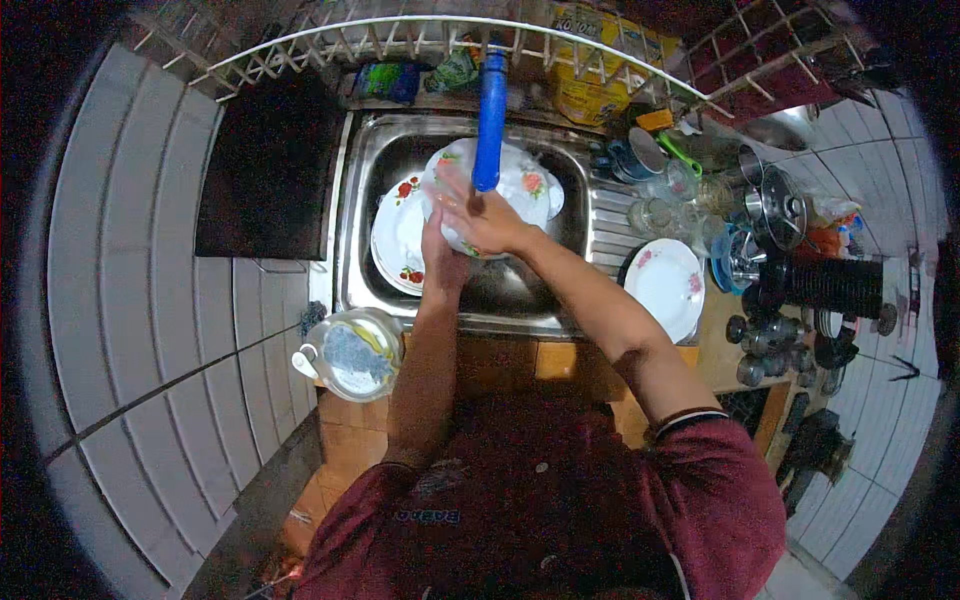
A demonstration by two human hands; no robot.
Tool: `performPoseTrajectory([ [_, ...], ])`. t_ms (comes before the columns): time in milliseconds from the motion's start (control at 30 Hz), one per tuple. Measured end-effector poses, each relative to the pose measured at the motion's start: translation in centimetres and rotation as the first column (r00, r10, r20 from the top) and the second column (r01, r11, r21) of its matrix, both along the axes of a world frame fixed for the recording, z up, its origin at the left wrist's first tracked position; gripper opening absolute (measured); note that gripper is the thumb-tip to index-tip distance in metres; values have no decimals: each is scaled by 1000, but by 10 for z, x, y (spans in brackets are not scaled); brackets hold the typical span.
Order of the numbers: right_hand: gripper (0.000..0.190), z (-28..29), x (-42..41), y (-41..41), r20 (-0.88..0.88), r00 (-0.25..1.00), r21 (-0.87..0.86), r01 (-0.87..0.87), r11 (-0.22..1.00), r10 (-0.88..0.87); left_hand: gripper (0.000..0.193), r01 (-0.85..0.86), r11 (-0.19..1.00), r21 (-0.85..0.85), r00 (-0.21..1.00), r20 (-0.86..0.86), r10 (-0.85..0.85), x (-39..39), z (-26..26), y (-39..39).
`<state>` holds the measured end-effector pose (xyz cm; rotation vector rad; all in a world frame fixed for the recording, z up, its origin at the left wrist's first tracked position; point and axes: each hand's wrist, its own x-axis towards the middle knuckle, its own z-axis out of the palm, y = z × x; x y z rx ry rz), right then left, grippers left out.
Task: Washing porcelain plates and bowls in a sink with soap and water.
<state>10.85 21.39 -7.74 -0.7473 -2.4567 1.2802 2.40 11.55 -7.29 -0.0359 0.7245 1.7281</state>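
Note:
Over the steel sink, beneath a blue faucet hose, a white plate with orange flowers is tilted up. My left hand grips it at its lower left edge. Across the plate's face lies my right hand, its fingers spread and blurred. To the left, white plates with red roses rest stacked in the basin. Part of another white dish shows behind the plate on the right.
A white floral plate lies on the drainboard, near glass jars and a blue mug. A container with a scouring pad stands at the sink's front left corner. A white wire rack spans above; a pot with a glass lid is at right.

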Motion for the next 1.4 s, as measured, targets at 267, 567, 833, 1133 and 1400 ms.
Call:
performPoseTrajectory([
  [267, 51, 16, 10, 3, -58, 976, 635, -125, 763, 208, 52, -81, 967, 243, 994, -49, 96, 9, -4, 8],
  [567, 57, 29, 16, 8, 337, 915, 600, -28, 799, -221, 50, -85, 989, 117, 981, 183, 63, 11, 3, 12],
  [833, 90, -5, 3, 8, 199, 951, 100, 220, 970, -236, 48, -86, 996, 25, 980, 182, 80, 11, 2, 7],
  [1133, 45, 16, 17, 3, -24, 968, 539, -197, 819, 249, 49, -105, 993, 52, 974, 205, 92, 13, -17, 1],
  [1400, 70, 34, 10, 10, 457, 886, 133, 17, 991, -77, 47, -128, 992, 1, 975, 185, 125, 15, 3, 11],
])
